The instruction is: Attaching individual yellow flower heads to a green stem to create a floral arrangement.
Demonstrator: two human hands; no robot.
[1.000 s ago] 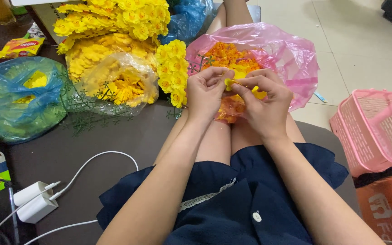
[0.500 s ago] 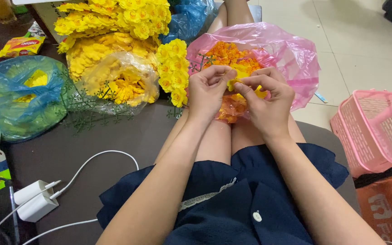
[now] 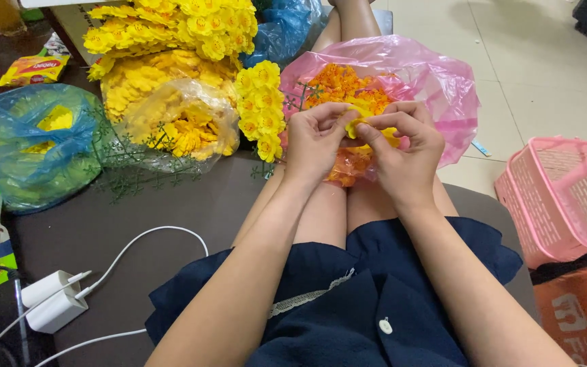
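both hands point(image 3: 361, 146) — pinch yellow flower point(image 3: 356, 126) | over pink bag point(image 3: 443, 88)

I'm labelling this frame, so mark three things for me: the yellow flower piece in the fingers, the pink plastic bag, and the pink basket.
yellow flower piece point(image 3: 356, 126), head view, its petal left of the fingers.
pink plastic bag point(image 3: 453, 95), head view, its right wall.
pink basket point(image 3: 565, 197), head view, its mesh side.

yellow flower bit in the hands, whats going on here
A seated person holds a small yellow fabric flower between the fingertips of both hands, left hand and right hand, over a pink plastic bag of orange petals on the lap. On the dark table to the left lie finished yellow flower bunches, a clear bag of yellow petals and a blue bag. A pink basket stands on the right.
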